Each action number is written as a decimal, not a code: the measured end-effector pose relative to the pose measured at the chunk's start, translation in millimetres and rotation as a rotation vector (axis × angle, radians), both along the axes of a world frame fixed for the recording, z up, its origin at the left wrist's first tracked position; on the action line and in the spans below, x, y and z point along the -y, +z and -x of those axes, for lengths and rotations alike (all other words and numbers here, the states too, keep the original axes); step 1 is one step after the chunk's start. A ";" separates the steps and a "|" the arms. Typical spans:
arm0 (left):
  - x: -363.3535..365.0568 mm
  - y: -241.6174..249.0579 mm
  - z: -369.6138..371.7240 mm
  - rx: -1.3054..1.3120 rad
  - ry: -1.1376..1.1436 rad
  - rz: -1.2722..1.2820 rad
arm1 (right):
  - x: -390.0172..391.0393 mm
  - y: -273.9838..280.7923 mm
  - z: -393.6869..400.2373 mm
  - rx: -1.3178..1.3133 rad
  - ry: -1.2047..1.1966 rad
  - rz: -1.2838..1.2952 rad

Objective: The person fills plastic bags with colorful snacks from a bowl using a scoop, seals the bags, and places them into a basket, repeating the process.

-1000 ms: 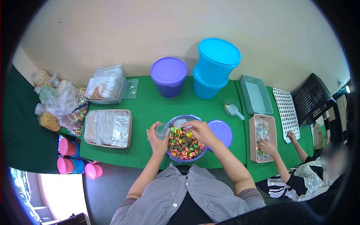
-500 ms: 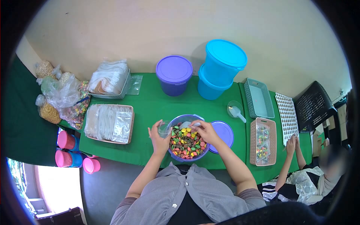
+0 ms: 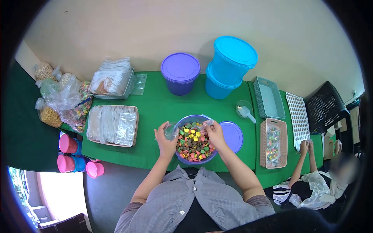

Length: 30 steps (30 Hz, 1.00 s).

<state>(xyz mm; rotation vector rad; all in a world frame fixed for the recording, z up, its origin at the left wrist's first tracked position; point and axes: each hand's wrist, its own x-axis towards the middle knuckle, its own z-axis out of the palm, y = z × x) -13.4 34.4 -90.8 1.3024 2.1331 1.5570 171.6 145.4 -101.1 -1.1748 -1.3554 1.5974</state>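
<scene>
A purple tub (image 3: 196,161) in front of me holds many round candies (image 3: 194,146) in brown, yellow, green and pink. Over its left rim, my left hand (image 3: 167,143) is closed around a small clear plastic cup (image 3: 170,131). My right hand (image 3: 214,135) grips a translucent scoop (image 3: 197,126) over the tub's far right side; part of the scoop is hard to make out against the candies. Just right of the tub lies a purple lid (image 3: 232,136).
Behind stand a lidded purple tub (image 3: 180,73) and stacked blue tubs (image 3: 229,73). A second scoop (image 3: 246,112) rests in a clear bowl. Baskets of plastic pouches (image 3: 112,126) are left; a basket of filled packs (image 3: 273,145) is right. A co-worker's hands (image 3: 305,145) touch a sticker sheet (image 3: 297,118).
My right hand has shifted slightly right, and the scoop with it has moved right over the candies. My left hand stays at the rim with the cup. The co-worker's hands have drawn together.
</scene>
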 end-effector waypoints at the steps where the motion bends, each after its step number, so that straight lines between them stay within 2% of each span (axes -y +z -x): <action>1: 0.5 -0.5 -0.6 0.004 0.004 -0.002 | 0.9 -1.8 -0.3 -0.034 -0.027 0.039; 6: 1.0 -1.3 -0.6 0.005 0.002 -0.002 | 15.2 4.8 10.2 -0.090 -0.129 0.089; 12: 1.4 -2.0 1.0 -0.010 -0.001 0.006 | 19.1 1.4 12.9 0.087 -0.157 -0.067; 15: 0.8 -4.0 0.9 -0.007 -0.006 0.007 | 19.0 -9.1 12.2 0.158 -0.198 -0.032; 17: 0.9 -5.0 1.1 -0.007 -0.005 0.006 | 19.8 -6.6 12.1 0.120 -0.223 0.140; 20: 1.2 -3.3 0.1 0.005 -0.004 0.011 | 22.8 -3.4 12.3 0.077 -0.254 0.228; 27: 1.4 -3.8 0.6 -0.017 0.003 0.006 | 29.4 -12.9 12.5 -0.033 -0.310 0.237; 30: 1.3 -3.2 0.3 -0.029 0.007 0.012 | 34.1 -10.1 13.1 -0.082 -0.363 0.360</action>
